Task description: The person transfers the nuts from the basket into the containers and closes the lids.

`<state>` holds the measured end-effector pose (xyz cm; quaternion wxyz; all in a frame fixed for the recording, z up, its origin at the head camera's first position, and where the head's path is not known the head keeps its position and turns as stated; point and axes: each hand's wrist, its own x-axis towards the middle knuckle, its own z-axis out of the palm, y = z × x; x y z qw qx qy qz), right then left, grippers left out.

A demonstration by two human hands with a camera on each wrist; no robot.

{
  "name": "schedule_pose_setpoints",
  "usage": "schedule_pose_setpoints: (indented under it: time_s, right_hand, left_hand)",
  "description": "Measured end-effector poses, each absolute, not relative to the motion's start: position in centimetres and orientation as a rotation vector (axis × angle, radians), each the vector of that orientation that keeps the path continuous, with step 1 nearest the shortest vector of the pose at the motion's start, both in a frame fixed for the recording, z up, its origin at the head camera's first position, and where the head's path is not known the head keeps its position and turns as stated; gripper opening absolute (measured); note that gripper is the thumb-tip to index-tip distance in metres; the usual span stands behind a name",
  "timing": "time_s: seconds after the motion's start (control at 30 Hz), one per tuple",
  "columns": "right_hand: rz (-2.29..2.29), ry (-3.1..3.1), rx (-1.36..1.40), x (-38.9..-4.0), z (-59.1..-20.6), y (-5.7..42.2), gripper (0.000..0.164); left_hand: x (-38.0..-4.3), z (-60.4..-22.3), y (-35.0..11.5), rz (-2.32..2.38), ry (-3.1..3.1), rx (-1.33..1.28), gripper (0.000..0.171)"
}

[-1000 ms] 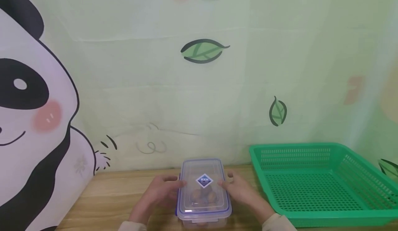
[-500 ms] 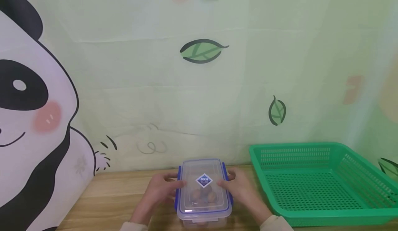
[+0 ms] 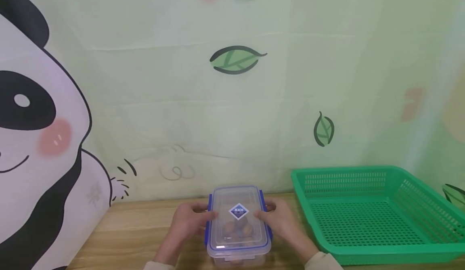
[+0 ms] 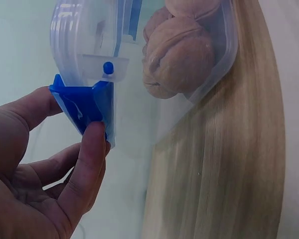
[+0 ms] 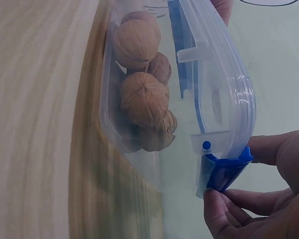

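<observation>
A clear plastic food container (image 3: 239, 262) stands on the table under a clear lid (image 3: 236, 195) with a blue seal and a diamond label. Walnuts (image 5: 144, 99) show through its walls. On the left side my left hand (image 3: 187, 219) has its thumb on the lid and its fingers at a blue side latch (image 4: 84, 107), pinching there. Opposite, my right hand (image 3: 281, 217) pinches the other blue latch (image 5: 226, 172) in the same way. Both latches stick out from the container's sides. The front clip is clear and hangs below the lid's near edge.
A green perforated basket (image 3: 363, 252) stands on the wooden table (image 3: 134, 229) to the right, close to my right forearm. Behind the table hangs a pale green cloth (image 3: 174, 80) printed with a panda and leaves.
The blue side latches have swung outward and now show on both sides of the lid. My hands shifted only slightly, and the container stayed in place.
</observation>
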<state>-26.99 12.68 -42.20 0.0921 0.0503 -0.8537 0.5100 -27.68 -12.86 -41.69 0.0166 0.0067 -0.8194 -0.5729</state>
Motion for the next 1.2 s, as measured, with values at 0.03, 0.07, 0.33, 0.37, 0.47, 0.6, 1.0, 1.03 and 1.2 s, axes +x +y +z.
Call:
schedule_pose_setpoints:
  time_s: [0.03,0.07,0.33,0.37,0.47,0.6,1.0,1.03,1.2]
  right_hand:
    - [1.514,-2.537,0.150,-26.99,-42.20,12.68,0.038]
    - [1.515,-2.542,0.144,-26.99,-42.17,12.69,0.039]
    - [1.529,-2.554,0.104,-27.07,-42.08,12.68,0.043]
    - [1.524,-2.554,0.101,-27.06,-42.08,12.68,0.043]
    - [1.515,-2.556,0.094,-27.04,-42.07,12.70,0.044]
    - [1.505,-2.569,0.078,-27.07,-42.07,12.73,0.044]
    - [1.456,-2.547,0.124,-27.01,-42.25,12.61,0.042]
    - [1.453,-2.546,0.123,-27.04,-42.27,12.62,0.042]
    - [1.446,-2.546,0.114,-27.07,-42.24,12.60,0.043]
  left_hand:
    - [-27.67,-41.73,-12.83,-1.783,-2.543,0.021,0.040]
    - [-27.65,-41.73,-12.81,-1.786,-2.538,0.022,0.040]
    - [-27.62,-42.07,-12.92,-1.855,-2.484,0.000,0.040]
    - [-27.62,-42.13,-12.92,-1.861,-2.479,0.001,0.040]
    - [-27.65,-42.24,-12.94,-1.874,-2.474,0.006,0.040]
    - [-27.76,-42.35,-12.96,-1.878,-2.475,0.015,0.040]
    - [-27.74,-42.57,-12.72,-1.876,-2.465,0.008,0.040]
    - [-27.76,-42.58,-12.73,-1.880,-2.467,0.009,0.041]
    - [-27.82,-42.54,-12.84,-1.886,-2.470,0.004,0.041]
